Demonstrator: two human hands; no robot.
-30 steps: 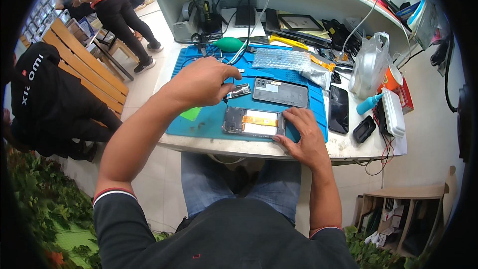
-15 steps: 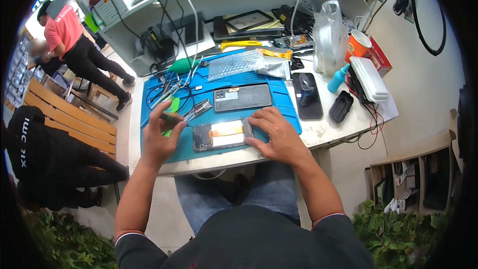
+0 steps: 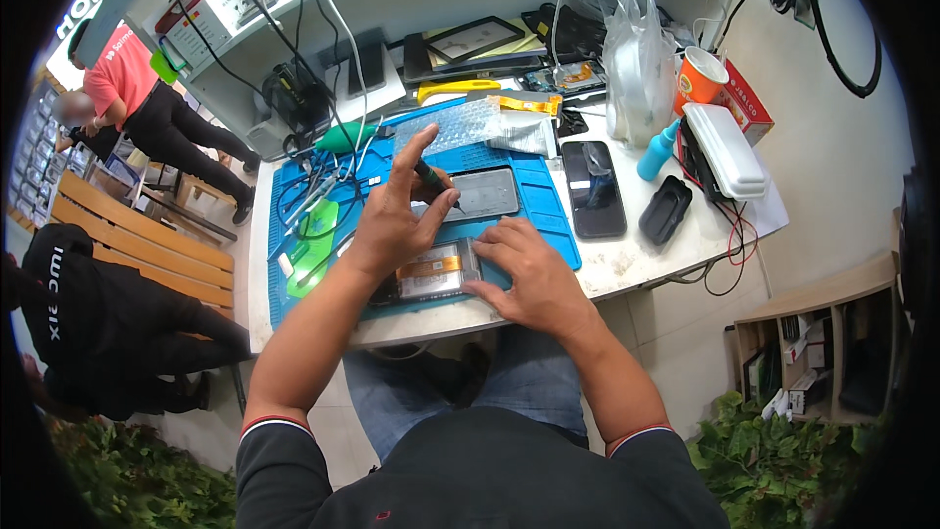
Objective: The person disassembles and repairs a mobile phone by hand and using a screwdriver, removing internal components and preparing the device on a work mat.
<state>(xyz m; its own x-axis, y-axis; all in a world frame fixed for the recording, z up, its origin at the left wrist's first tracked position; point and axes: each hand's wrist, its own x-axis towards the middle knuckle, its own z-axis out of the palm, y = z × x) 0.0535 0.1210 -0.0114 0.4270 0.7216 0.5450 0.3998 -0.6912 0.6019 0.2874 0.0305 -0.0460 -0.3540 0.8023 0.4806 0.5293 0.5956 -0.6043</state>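
Pinching a slim, thin-tipped tool in a closed grip, the left hand hangs over an opened, rectangular phone with a flat orange ribbon; the right hand's grip clasps the phone's end on the moulded blue mat atop the white counter.

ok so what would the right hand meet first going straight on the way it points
Probably the opened phone: the right hand is right at its end, though contact is hard to judge.
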